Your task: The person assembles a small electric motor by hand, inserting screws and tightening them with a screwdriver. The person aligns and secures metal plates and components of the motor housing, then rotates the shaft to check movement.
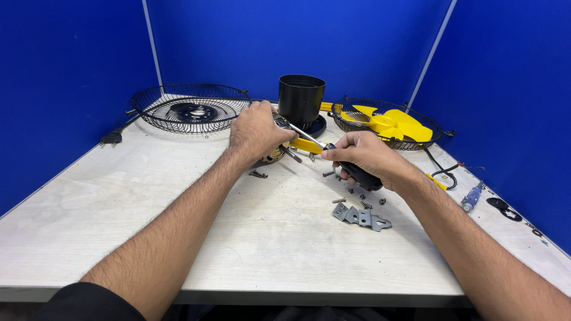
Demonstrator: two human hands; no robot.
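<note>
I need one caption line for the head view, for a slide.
Left hand steadies a fan motor while right hand drives a screwdriver into it.

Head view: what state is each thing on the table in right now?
Left hand: closed over the fan motor.
Right hand: gripping the screwdriver, tip at the motor.
Black wire guard: detached, lying flat.
Second guard: detached, holding the yellow fan blade.
Black motor housing: off, standing upright.
Metal bracket: loose.
Screws: removed, scattered.
Power plug: unplugged.
</note>
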